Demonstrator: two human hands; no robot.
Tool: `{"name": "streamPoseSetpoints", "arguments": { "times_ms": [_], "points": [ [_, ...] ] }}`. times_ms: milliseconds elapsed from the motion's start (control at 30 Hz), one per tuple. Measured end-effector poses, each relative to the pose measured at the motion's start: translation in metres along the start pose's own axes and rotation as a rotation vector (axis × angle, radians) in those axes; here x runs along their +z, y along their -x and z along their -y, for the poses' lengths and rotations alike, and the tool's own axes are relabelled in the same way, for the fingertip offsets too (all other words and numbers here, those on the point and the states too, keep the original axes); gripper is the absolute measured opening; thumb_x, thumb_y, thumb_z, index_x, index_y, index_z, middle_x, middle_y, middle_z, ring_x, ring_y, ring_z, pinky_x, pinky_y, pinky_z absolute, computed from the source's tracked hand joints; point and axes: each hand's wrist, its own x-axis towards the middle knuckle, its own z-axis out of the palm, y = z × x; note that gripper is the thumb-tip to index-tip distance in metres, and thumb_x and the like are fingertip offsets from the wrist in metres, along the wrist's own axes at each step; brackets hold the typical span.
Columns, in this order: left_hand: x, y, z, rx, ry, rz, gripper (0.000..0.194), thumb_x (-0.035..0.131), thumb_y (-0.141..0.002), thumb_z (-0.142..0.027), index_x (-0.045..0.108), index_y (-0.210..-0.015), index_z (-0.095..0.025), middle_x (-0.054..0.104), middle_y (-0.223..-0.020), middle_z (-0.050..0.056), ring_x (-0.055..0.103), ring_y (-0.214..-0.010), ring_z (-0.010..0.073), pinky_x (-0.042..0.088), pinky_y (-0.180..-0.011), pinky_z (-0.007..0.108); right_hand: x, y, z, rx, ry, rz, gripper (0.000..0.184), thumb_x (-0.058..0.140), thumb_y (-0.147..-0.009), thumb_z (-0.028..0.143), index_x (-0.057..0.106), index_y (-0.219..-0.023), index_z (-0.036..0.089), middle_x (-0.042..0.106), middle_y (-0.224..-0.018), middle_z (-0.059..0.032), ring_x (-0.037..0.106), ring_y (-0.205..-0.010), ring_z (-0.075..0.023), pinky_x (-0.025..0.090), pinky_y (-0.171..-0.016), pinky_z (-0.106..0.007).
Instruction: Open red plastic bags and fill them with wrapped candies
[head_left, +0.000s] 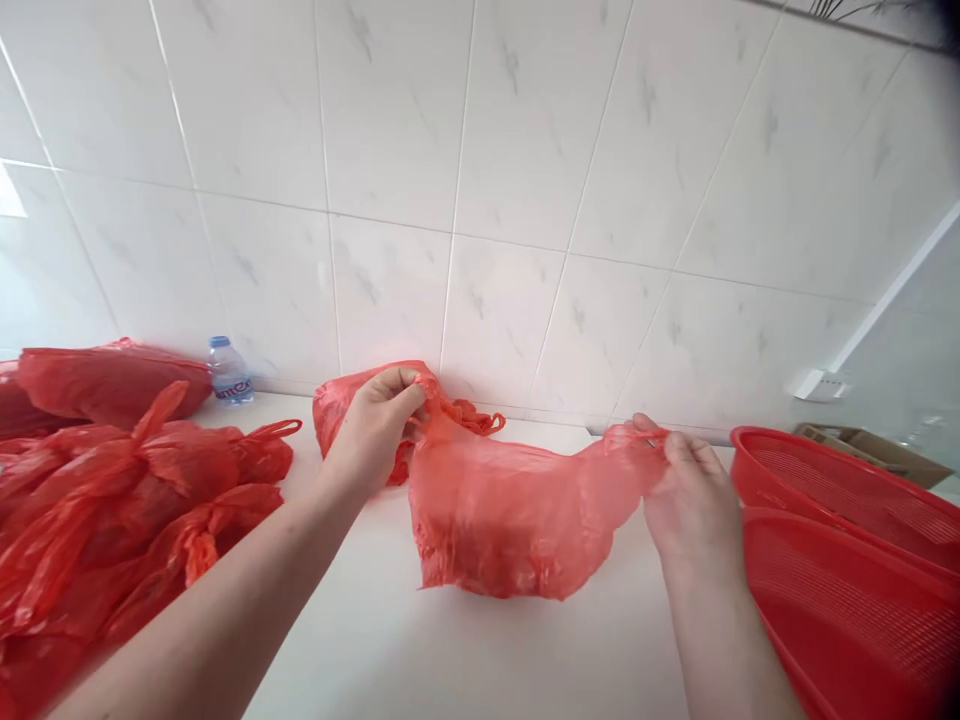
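A thin red plastic bag (517, 520) hangs stretched sideways between my hands, over the white table. My left hand (386, 415) pinches its upper left corner between thumb and fingers. At the other end, my right hand (690, 480) grips the gathered right side of the bag. Something darker shows through the plastic low in the bag, but I cannot make out what it is. Behind my left hand, close to the wall, sits another filled red bag (337, 395) with bunched handles.
Several knotted red bags (187, 460) are piled on the left of the white table (360, 620). A small water bottle (231, 372) with a blue cap stands behind them. Two red plastic baskets (847, 590) are at the right, with a cardboard box (877, 452) beyond. A tiled wall (510, 170) closes the back.
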Motion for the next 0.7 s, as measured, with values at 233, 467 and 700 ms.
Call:
{"name": "streamPoseSetpoints", "arguments": {
  "times_ms": [233, 467, 700],
  "points": [
    [0.017, 0.006, -0.026, -0.086, 0.192, 0.300, 0.011, 0.058, -0.080, -0.025, 0.054, -0.074, -0.017, 0.061, -0.084, 0.004, 0.059, -0.074, 0.0138, 0.046, -0.062, 0.024, 0.010, 0.004, 0.001, 0.263, -0.313, 0.125, 0.032, 0.072, -0.074, 0.035, 0.047, -0.065, 0.020, 0.035, -0.049, 0.0110, 0.031, -0.038, -0.0023, 0.036, -0.039, -0.014],
    [0.041, 0.030, -0.029, 0.047, 0.066, 0.441, 0.009, 0.063, -0.081, -0.023, 0.055, -0.079, -0.019, 0.058, -0.083, 0.001, 0.055, -0.075, 0.0115, 0.046, -0.073, 0.028, 0.055, 0.059, 0.018, 0.304, 0.178, 0.500, 0.038, 0.057, -0.083, 0.046, 0.054, -0.116, 0.027, 0.042, -0.048, 0.0091, 0.031, -0.041, -0.0070, 0.025, -0.039, -0.017],
    [0.042, 0.049, 0.005, 0.288, -0.234, 0.222, 0.023, 0.060, -0.083, -0.023, 0.052, -0.104, -0.025, 0.058, -0.099, 0.003, 0.057, -0.081, 0.0149, 0.048, -0.069, 0.030, 0.076, 0.069, -0.005, 0.325, 0.427, 0.753, 0.040, 0.056, -0.083, 0.050, 0.045, -0.062, 0.018, 0.041, -0.056, 0.0049, 0.035, -0.051, -0.0074, 0.029, -0.048, -0.022]
  ]
}}
